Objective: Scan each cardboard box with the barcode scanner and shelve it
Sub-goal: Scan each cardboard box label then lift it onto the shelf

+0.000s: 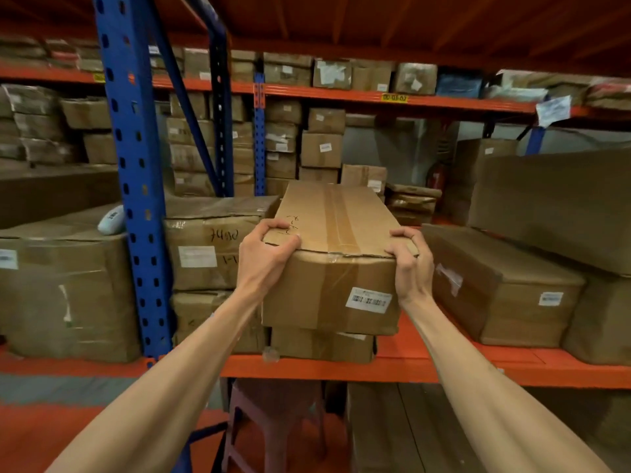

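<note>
At the far left, a pale blue-white handheld barcode scanner [111, 219] lies on top of a large plastic-wrapped brown carton [65, 291], left of the blue perforated steel upright [131, 172]. Right of that post, the left hand [264, 256] grips the near left top corner of a long brown taped cardboard box [333, 254], fingers curled over its upper edge. The box rests on a flatter cardboard box [322, 344] on the orange metal shelf [409, 370], its white barcode label [368, 300] facing near. The right hand [409, 264] clamps the box's near right corner. Further right lies another long brown carton [498, 285].
</note>
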